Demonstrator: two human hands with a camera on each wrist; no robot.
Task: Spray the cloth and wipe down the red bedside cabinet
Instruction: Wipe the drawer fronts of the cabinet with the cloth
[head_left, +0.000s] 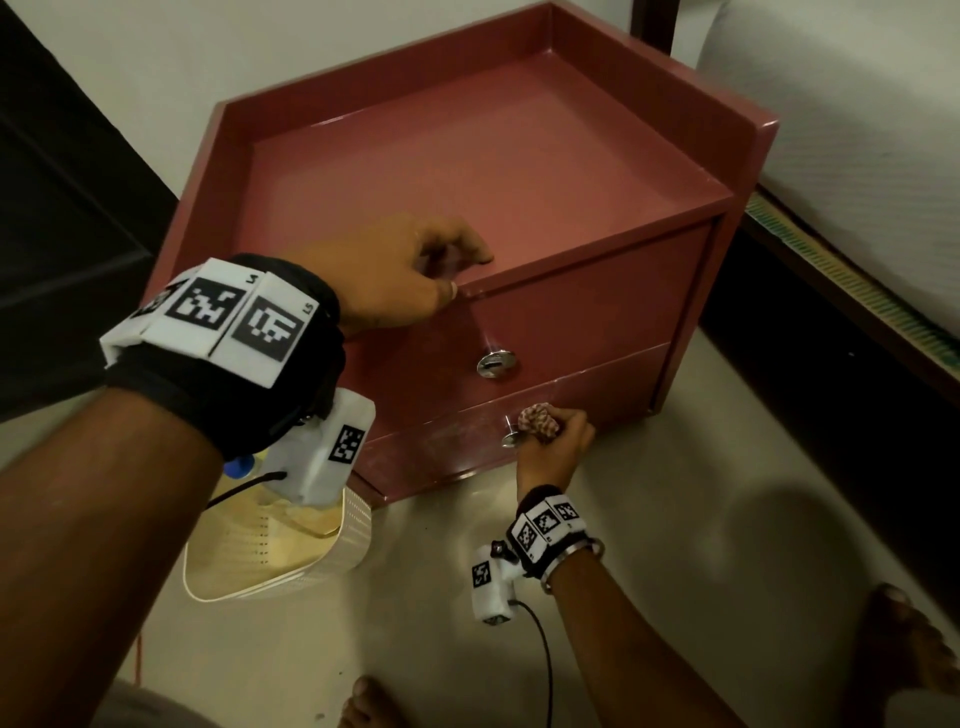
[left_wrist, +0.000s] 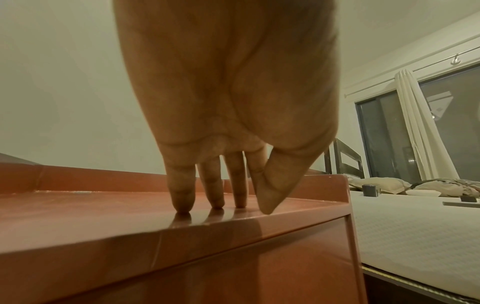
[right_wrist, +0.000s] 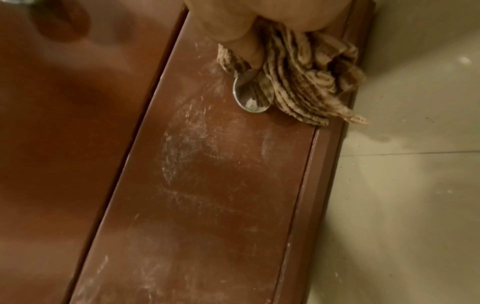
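The red bedside cabinet stands on the floor with two drawers in its front. My left hand rests on the front edge of the top, its straight fingertips touching the glossy surface. My right hand grips a bunched checked cloth against the lower drawer front, right beside its round metal knob. In the right wrist view the cloth hangs from my fingers over the knob. Pale dusty smears cover the lower drawer front.
A cream perforated basket sits on the floor left of the cabinet, a blue-capped bottle partly hidden in it. A white mattress lies to the right. The upper drawer carries a metal lock. My bare feet are on the tiled floor.
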